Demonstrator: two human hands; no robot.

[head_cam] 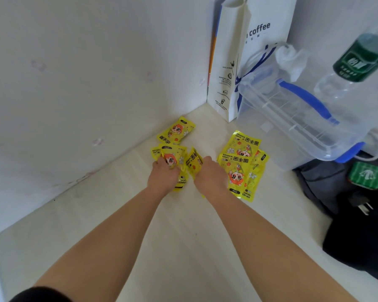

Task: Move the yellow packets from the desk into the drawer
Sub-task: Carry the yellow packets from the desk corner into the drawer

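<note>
Several yellow hand-warmer packets lie on the pale desk (pixel 122 225) near the wall corner. One packet (pixel 176 130) lies alone at the back. A right-hand pile (pixel 241 162) lies flat, untouched. My left hand (pixel 163 174) grips the packets of the middle cluster (pixel 175 154), fingers curled over them. My right hand (pixel 210 173) pinches a tilted packet (pixel 194 161) of the same cluster. No drawer is in view.
A white paper coffee bag (pixel 229 62) stands at the back against the wall. A clear plastic box with blue handles (pixel 292 118) sits to the right, a water bottle (pixel 356 66) behind it. Dark fabric, a green-topped tin (pixel 366 175) and a plug (pixel 361 203) lie far right.
</note>
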